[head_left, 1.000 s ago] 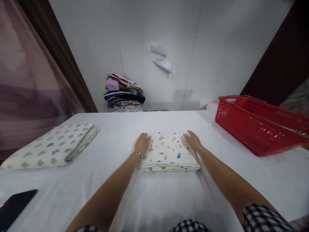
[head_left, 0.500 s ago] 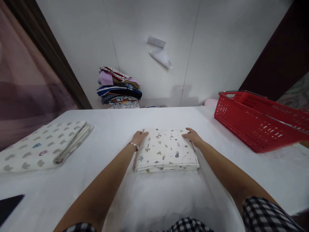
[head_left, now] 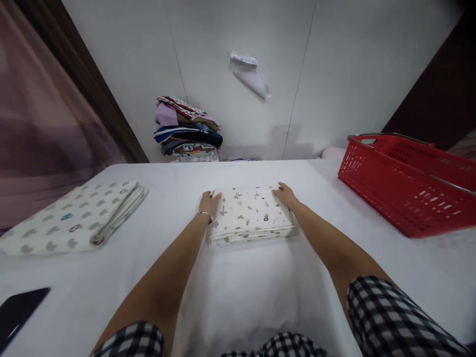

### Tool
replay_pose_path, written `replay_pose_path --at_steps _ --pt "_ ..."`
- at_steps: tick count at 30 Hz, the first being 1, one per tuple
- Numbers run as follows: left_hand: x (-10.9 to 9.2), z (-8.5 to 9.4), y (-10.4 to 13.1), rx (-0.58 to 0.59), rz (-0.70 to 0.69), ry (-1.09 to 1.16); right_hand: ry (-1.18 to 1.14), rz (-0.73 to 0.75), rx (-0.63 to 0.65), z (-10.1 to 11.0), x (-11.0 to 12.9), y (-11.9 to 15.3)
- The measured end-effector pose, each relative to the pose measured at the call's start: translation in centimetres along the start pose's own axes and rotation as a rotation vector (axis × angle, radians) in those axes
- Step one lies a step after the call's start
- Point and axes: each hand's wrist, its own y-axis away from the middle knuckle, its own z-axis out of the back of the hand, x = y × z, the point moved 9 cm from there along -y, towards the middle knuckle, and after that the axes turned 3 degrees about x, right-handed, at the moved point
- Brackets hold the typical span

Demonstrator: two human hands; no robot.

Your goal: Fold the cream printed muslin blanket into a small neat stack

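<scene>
A folded white cloth (head_left: 253, 210) with small printed plants and figures lies flat on the white table in front of me. My left hand (head_left: 209, 202) is at its far left corner, thumb on top and fingers round the side. At the far right corner my right hand (head_left: 285, 194) grips the cloth in the same way. The fingertips under the edges are hidden. A translucent white sheet (head_left: 245, 292), perhaps plastic, stretches between my forearms from the cloth's near edge towards my body.
Another folded cloth (head_left: 74, 218) with grey prints lies on the left of the table (head_left: 171, 183). A dark flat object (head_left: 22, 312) sits near the left front. At right stands a red basket (head_left: 394, 188). Folded clothes (head_left: 188, 131) are piled by the wall.
The cloth and both hands have moved a little away from me and slightly left. The view has shifted a little too. The thumbs remain on the cloth.
</scene>
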Motion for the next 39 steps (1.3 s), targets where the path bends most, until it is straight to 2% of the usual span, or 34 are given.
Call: replay_pose_path --at_steps 2,4,7,9,12,16,19,21,23,25,28,31,34,39 --pt "0.4 0.0 1.3 0.046 -0.03 -0.036 0.026 0.057 0.002 0.2 0.6 1.5" --pt "0.8 0.1 3.1 0.086 -0.098 -0.083 0.125 0.211 0.034 0.4 2.1 4.0" --pt "0.8 -0.1 6.1 0.169 -0.292 -0.208 0.418 0.462 0.21 -1.3 3.9 8.4" --pt "1.2 -0.7 7.5 0.253 -0.361 -0.258 0.592 0.485 0.339 -2.7 3.2 10.2" --pt "2.3 -0.5 7.9 0.286 -0.257 -0.121 0.698 0.445 0.397 -3.3 2.1 10.8" --pt "3.9 2.3 8.3 0.123 -0.093 0.083 0.634 0.44 0.365 -2.8 2.5 10.9" --pt "5.1 3.9 10.4 0.066 -0.065 0.12 0.516 0.523 0.254 -2.1 4.9 12.3" --pt "5.9 4.4 12.2 0.057 -0.053 0.13 0.4 0.622 0.234 -2.6 7.0 14.0" --pt "6.2 4.3 13.6 0.069 -0.077 0.12 0.288 0.715 0.304 -4.0 9.0 15.9" --pt "5.7 4.1 14.6 0.082 -0.158 0.107 0.218 0.78 0.371 -5.6 10.4 17.5" --pt "4.5 3.8 15.2 0.087 -0.286 0.085 0.198 0.833 0.36 -7.0 11.6 18.6" --pt "4.0 3.2 15.2 0.131 -0.329 0.044 0.234 0.874 0.313 -7.8 12.0 18.9" --pt "4.0 2.9 15.2 0.15 -0.316 0.011 0.268 0.899 0.291 -8.4 12.0 19.2" --pt "3.8 2.9 15.0 0.133 -0.294 -0.036 0.278 0.838 0.268 -8.9 11.6 19.2"
